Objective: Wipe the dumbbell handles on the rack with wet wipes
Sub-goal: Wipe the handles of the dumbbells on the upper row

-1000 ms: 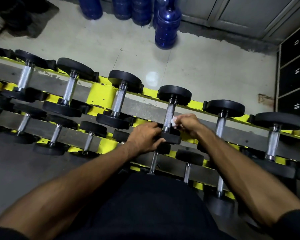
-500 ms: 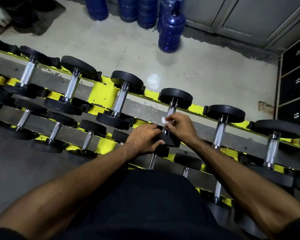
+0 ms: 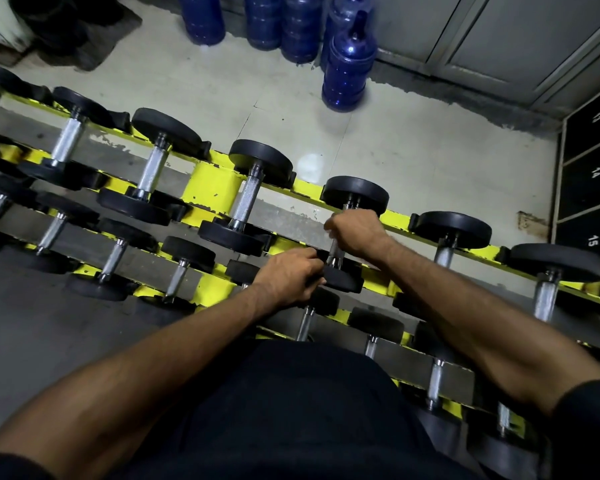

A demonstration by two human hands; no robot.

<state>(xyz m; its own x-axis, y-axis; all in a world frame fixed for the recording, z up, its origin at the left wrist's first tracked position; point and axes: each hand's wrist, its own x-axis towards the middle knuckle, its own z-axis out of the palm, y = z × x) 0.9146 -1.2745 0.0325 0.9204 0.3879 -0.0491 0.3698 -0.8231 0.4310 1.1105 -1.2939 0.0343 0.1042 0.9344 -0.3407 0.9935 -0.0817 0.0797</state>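
The yellow and grey rack (image 3: 214,188) runs slantwise across the view with several black-headed dumbbells on its tiers. My right hand (image 3: 357,232) grips the upper part of the steel handle (image 3: 334,253) of the middle dumbbell, just below its far head (image 3: 355,192). The wet wipe is hidden under its fingers. My left hand (image 3: 290,276) holds the near head (image 3: 343,280) of the same dumbbell by its left edge, fingers curled on it.
Neighbouring top-tier dumbbells stand to the left (image 3: 246,199) and to the right (image 3: 445,244). Blue water jugs (image 3: 349,67) stand on the pale floor behind the rack. Numbered dark lockers (image 3: 593,174) fill the right edge. A dark mat (image 3: 84,32) lies at the top left.
My right hand has slid up the handle from near the lower head toward the far head, and the white wipe is now covered by its fingers. The left hand stays on the near head.
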